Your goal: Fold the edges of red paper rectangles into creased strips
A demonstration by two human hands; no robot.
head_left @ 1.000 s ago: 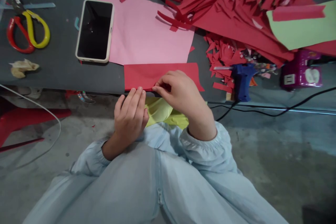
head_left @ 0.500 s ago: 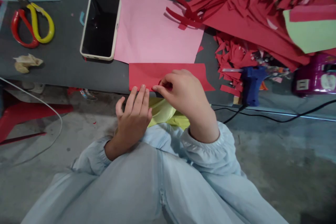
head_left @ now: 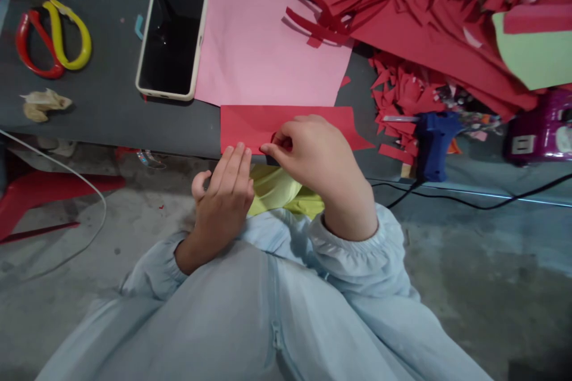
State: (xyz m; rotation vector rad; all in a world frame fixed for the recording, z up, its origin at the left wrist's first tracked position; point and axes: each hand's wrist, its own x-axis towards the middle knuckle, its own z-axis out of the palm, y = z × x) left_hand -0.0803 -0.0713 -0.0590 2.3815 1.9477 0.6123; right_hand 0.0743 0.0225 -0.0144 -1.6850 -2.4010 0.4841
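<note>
A red paper strip (head_left: pixel 250 122) lies along the table's front edge, just below a large pink sheet (head_left: pixel 268 47). My left hand (head_left: pixel 224 193) rests its stretched-out fingertips on the strip's lower left edge, the palm hanging over the table edge. Beside it, my right hand (head_left: pixel 313 152) bends over the middle of the strip, thumb and forefinger pinched together at the lower edge. Whatever sits between those fingertips is too small and hidden to make out.
A phone (head_left: pixel 172 41) overlaps the pink sheet's left side. Scissors (head_left: pixel 53 36) and a crumpled scrap (head_left: pixel 46 104) lie at the left. Red paper cuttings (head_left: pixel 424 24), a blue glue gun (head_left: pixel 435 143) and a purple object (head_left: pixel 540 131) stand at the right.
Both hands keep nearly the same places on the red strip. My left thumb has spread slightly outward to the left. The view has shifted a little.
</note>
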